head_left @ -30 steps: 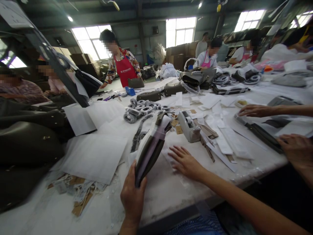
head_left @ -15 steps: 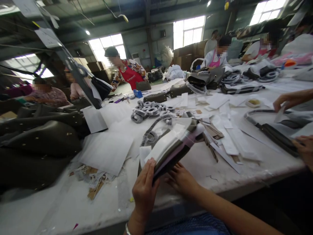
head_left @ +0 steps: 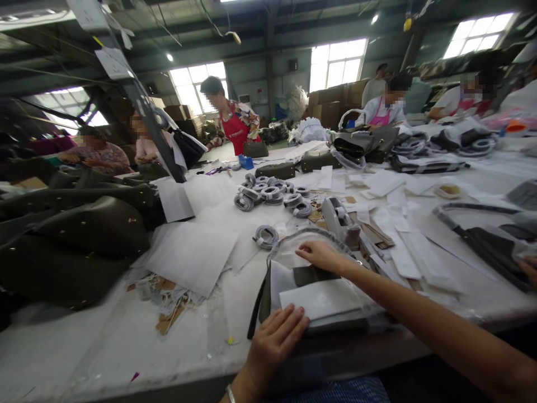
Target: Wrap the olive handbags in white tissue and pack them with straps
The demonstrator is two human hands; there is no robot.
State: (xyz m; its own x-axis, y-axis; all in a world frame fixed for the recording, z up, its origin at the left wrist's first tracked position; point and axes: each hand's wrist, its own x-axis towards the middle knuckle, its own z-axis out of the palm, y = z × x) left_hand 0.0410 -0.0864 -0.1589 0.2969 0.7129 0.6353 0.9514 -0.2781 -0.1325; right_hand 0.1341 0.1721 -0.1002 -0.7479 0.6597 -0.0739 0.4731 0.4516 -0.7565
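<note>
A dark olive handbag [head_left: 263,299] lies on the table in front of me, a folded white sheet [head_left: 325,299] on top and its wrapped handle [head_left: 308,231] arching away from me. My left hand [head_left: 279,336] rests with outstretched fingers on the near left part of the bag and the sheet's edge. Over the bag, inside the handle's arch, my right hand [head_left: 321,256] reaches leftward, fingers extended and nothing visible in them. Just beyond its fingertips sits a wrapped coiled strap [head_left: 265,237]. My right forearm covers part of the bag's right side.
Several coiled straps [head_left: 271,193] lie farther back, near a grey tape dispenser [head_left: 335,219]. White sheets [head_left: 197,254] and tags [head_left: 170,302] spread at left, beside stacked olive bags [head_left: 84,246]. A co-worker's hand [head_left: 528,267] is at another bag on the right. A metal post [head_left: 151,123] slants at left.
The bag has gone from being held tilted to lying flat. My left hand now presses on it; my right hand moved from beneath it to above it, near the coil. The view shifted slightly.
</note>
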